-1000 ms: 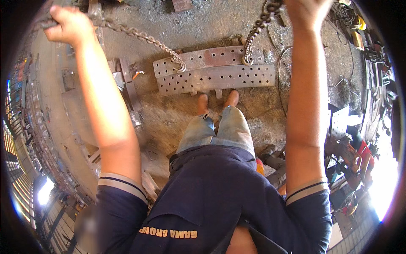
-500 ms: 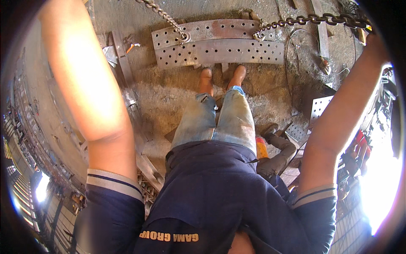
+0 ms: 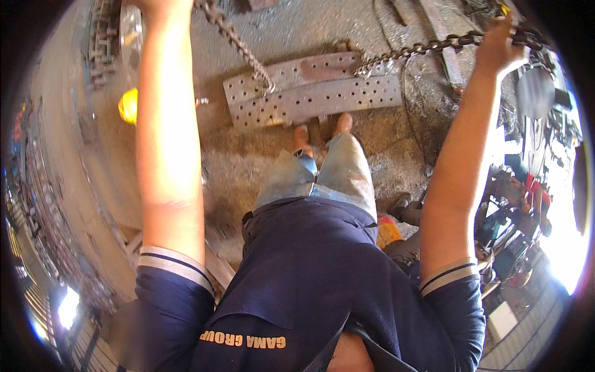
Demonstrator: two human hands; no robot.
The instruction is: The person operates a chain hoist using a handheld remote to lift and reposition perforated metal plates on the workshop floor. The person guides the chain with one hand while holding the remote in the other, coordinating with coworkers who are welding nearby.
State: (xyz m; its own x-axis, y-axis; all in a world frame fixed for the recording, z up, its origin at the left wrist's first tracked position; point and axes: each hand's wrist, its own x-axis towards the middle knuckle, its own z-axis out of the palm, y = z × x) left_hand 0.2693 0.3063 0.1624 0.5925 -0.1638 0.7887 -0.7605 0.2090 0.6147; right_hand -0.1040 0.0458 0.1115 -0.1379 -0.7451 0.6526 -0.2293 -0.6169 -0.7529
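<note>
Two long steel plates (image 3: 334,98) with rows of bolt holes lie side by side on the floor in front of my boots. A rusty chain (image 3: 238,46) slants up from a hook at their left part toward the upper edge. My left hand (image 3: 162,5) is beside that chain's upper end, mostly cut off, with its fingers out of sight. From the plates' right part a second chain (image 3: 427,47) stretches up to the right. My right hand (image 3: 498,51) is closed around it, arm held far out.
A yellow hard hat (image 3: 128,106) shows left of my left forearm. A flat steel bar (image 3: 441,40) lies beyond the right chain. Someone's dark-trousered leg (image 3: 406,248) is close to my right side. Scattered metal parts and people (image 3: 527,204) crowd the right edge.
My view has shifted, so the plates appear lower and tilted. Both hands have come inward, the right one now in fuller view. The yellow hard hat has come into view at left.
</note>
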